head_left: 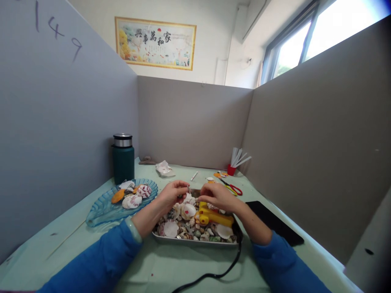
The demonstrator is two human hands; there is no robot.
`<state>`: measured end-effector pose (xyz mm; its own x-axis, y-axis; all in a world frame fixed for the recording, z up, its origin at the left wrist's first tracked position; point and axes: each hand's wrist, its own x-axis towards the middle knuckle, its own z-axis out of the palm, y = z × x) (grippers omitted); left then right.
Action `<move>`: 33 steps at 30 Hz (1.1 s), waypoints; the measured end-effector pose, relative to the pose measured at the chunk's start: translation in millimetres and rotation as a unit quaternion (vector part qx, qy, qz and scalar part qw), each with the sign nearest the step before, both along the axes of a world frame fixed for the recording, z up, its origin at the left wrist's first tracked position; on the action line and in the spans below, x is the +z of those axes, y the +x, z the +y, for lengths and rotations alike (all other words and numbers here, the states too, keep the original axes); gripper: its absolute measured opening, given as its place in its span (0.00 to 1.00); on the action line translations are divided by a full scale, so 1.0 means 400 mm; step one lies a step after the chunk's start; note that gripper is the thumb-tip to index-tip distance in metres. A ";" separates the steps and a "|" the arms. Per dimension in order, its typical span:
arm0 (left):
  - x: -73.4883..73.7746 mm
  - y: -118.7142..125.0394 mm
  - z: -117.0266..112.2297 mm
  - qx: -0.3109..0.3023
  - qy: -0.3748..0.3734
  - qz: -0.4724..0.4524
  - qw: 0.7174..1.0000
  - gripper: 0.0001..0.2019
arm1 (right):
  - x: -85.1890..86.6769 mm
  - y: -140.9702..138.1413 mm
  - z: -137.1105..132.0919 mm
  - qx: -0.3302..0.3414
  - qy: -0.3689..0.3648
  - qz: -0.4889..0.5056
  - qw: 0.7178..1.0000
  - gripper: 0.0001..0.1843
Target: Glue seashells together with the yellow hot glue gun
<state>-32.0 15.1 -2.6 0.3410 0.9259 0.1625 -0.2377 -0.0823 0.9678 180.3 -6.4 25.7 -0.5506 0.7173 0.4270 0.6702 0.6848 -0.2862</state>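
Grey panels (pixel 195 122) wall in the bench (pixel 159 264) on three sides, with a framed picture (pixel 155 42) on the wall beyond and a window (pixel 293 51) high on the right. Pale green covering spreads under everything I can see. Through the head camera I have a metal tray (pixel 195 243) at the middle of the bench, heaped with seashells (pixel 170 228) and small stones. Across them, on the tray's right side, lies a yellow glue gun (pixel 216 216); a black cord (pixel 210 276) runs from that corner toward the near edge.

Two blue-sleeved arms reach over it. I see the left hand (pixel 174 194) above the tray's far left part, its finger and thumb drawn together; I cannot tell what that grip has, if anything. The right hand (pixel 219 196) curls over the upper end of the gun, fingers bent toward the left one, and its grip I cannot make out either.

To the left I find a blue plate (pixel 100 208) with more shells, just in front of a teal flask (pixel 123 165). Scissors (pixel 236 189) lie beyond the right hand, near a red cup (pixel 231 170) of white sticks (pixel 236 156).
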 end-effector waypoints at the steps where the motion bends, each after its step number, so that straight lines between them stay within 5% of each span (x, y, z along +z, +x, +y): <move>1: 0.001 0.000 0.000 0.001 -0.001 0.000 1.000 0.14 | 0.008 0.016 -0.010 -0.028 -0.012 -0.036 0.999 0.15; 7: 0.013 0.005 -0.008 0.015 -0.028 -0.031 0.999 0.16 | -0.026 0.048 -0.079 -0.117 -0.021 -0.202 0.972 0.30; 11: 0.015 0.006 -0.007 0.020 -0.024 -0.042 0.999 0.17 | -0.048 0.034 -0.089 -0.137 -0.033 -0.199 0.970 0.31; 17: 0.009 0.004 -0.001 0.027 -0.037 -0.049 0.998 0.16 | 0.039 0.090 -0.072 -0.050 -0.136 0.047 0.988 0.26; 19: 0.012 0.004 -0.002 0.026 -0.048 -0.053 0.997 0.16 | 0.071 0.105 -0.061 -0.018 -0.188 0.194 0.963 0.27; 22: 0.017 0.001 -0.005 0.019 -0.061 -0.064 0.996 0.15 | 0.089 0.089 -0.043 0.070 -0.214 0.403 0.887 0.21; 25: 0.018 -0.001 -0.002 0.009 -0.061 -0.077 0.995 0.16 | 0.057 0.034 -0.028 0.148 -0.277 0.510 0.801 0.21; 27: 0.016 -0.001 0.002 0.009 -0.062 -0.085 0.994 0.16 | 0.017 -0.002 -0.020 0.147 -0.309 0.537 0.771 0.24; 30: 0.014 0.001 0.005 0.002 -0.065 -0.093 0.994 0.16 | -0.036 -0.030 -0.009 0.080 -0.323 0.539 0.773 0.17; 33: 0.017 0.002 0.001 -0.010 -0.074 -0.099 0.992 0.15 | -0.057 -0.025 -0.009 0.069 -0.320 0.496 0.805 0.16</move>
<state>-31.2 15.7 4.1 0.3348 0.9380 0.0901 -0.4248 0.0649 0.9029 170.2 -10.0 3.0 -0.2598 0.9262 0.2734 -0.1742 0.2335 -0.9566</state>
